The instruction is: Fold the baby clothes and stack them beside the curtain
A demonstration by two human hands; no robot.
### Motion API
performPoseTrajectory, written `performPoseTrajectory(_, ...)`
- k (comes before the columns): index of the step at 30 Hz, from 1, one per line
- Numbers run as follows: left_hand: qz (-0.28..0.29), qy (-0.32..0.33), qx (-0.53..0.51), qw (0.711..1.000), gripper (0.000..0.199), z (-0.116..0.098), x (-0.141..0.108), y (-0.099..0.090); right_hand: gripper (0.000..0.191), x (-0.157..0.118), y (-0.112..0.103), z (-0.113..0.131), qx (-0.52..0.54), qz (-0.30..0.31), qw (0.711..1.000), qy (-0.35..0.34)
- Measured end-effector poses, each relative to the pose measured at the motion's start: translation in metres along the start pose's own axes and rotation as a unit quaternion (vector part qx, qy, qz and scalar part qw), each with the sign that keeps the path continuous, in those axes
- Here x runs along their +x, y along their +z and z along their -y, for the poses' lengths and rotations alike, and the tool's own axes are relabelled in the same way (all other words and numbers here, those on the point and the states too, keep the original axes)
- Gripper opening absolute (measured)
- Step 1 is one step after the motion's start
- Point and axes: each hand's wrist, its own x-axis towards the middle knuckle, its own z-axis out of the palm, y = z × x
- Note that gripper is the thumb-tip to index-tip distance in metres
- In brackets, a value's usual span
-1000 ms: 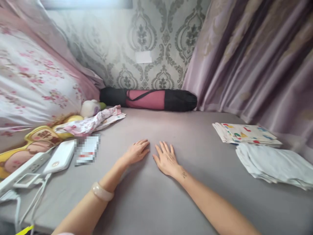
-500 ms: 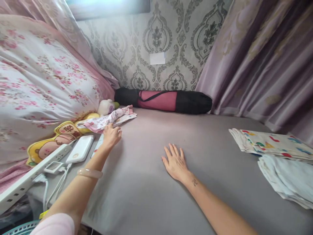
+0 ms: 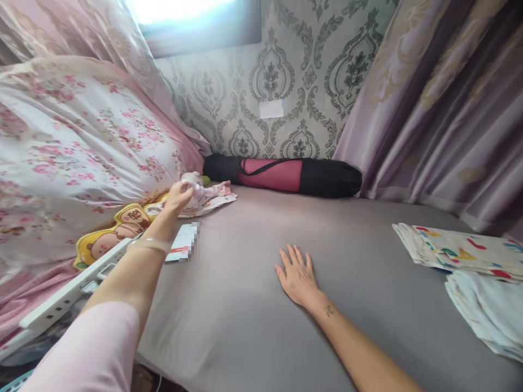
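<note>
My left hand [image 3: 180,197] reaches to the far left of the bed, its fingers closed on a small pink-and-white patterned cloth [image 3: 209,191]. The fingertips are slightly blurred. Part of the cloth is bunched up by the fingers. A white plush toy [image 3: 191,177] sits just behind it, and a flat whitish sheet [image 3: 223,203] lies under its right end. My right hand [image 3: 297,276] rests palm down on the grey bed sheet [image 3: 253,305], fingers spread, holding nothing. Between the hands, nearer the left forearm, lies a flat phone-like thing [image 3: 182,243], partly pixelated.
A pink-and-black rolled bag [image 3: 281,175] lies along the wall. Folded cloths [image 3: 469,250] and a pale blue folded cloth [image 3: 490,310] are at the right. On the left are a yellow cushion [image 3: 102,245], a white power strip [image 3: 53,306] and a floral cover [image 3: 81,147].
My left hand has moved forward from the phone-like thing to the patterned cloth, which is now bunched at the fingers. The view has tilted up a little. My right hand stays flat on the sheet.
</note>
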Motion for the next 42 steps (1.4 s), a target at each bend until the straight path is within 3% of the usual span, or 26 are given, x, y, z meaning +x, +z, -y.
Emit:
performPoseTrajectory(3,-0.119,0.054,-0.156,0.979,0.034,-0.053,0.033,-0.009,0.059,0.000,0.002,0.000,-0.006,-0.004,1.000,-0.003)
performPoseTrajectory(6,-0.122,0.156,-0.262,0.945,0.035,-0.122,0.039,-0.015,0.058,0.000,0.007,-0.002,0.001,-0.021,1.000,-0.014)
performPoseTrajectory(9,-0.085,0.226,-0.350,0.905,0.034,-0.186,0.009,-0.018,0.052,0.002,0.008,-0.008,0.052,-0.083,0.995,-0.033)
performPoseTrajectory(11,-0.040,0.227,-0.408,0.883,0.033,-0.215,-0.025,-0.016,0.046,0.004,-0.002,-0.013,0.124,-0.183,0.975,-0.032)
performPoseTrajectory(13,0.016,0.210,-0.459,0.863,0.032,-0.231,-0.061,-0.007,0.039,0.006,-0.023,-0.017,0.194,-0.318,0.928,-0.019)
performPoseTrajectory(16,0.148,0.166,-0.527,0.821,0.030,-0.237,-0.110,0.020,0.030,0.005,-0.063,-0.020,0.218,-0.468,0.856,-0.030)
performPoseTrajectory(18,0.258,0.127,-0.564,0.774,0.037,-0.236,-0.136,0.042,0.029,0.001,-0.087,-0.021,0.213,-0.491,0.843,-0.043)
performPoseTrajectory(20,0.353,0.086,-0.583,0.726,0.043,-0.235,-0.156,0.061,0.034,-0.003,-0.101,-0.023,0.216,-0.445,0.867,-0.061)
performPoseTrajectory(23,0.434,0.058,-0.581,0.687,0.045,-0.234,-0.170,0.076,0.043,-0.005,-0.107,-0.033,0.259,-0.274,0.924,-0.069)
performPoseTrajectory(25,0.447,0.066,-0.574,0.683,0.045,-0.233,-0.170,0.077,0.039,-0.004,-0.104,-0.043,0.297,-0.167,0.939,-0.046)
performPoseTrajectory(27,0.446,0.085,-0.563,0.691,0.045,-0.228,-0.167,0.074,0.032,-0.001,-0.101,-0.053,0.328,-0.116,0.937,-0.018)
performPoseTrajectory(31,0.493,0.138,-0.488,0.707,0.051,-0.217,-0.161,0.067,0.027,0.003,-0.104,-0.064,0.358,-0.173,0.917,0.023)
performPoseTrajectory(34,0.505,0.167,-0.446,0.720,0.042,-0.215,-0.160,0.067,0.027,0.000,-0.117,-0.063,0.365,-0.223,0.902,0.047)
performPoseTrajectory(38,0.445,0.152,-0.467,0.748,0.020,-0.226,-0.164,0.069,0.028,-0.016,-0.143,-0.055,0.362,-0.207,0.906,0.071)
performPoseTrajectory(42,0.371,0.129,-0.520,0.759,0.024,-0.238,-0.170,0.047,0.033,-0.044,-0.175,-0.049,0.367,-0.188,0.909,0.057)
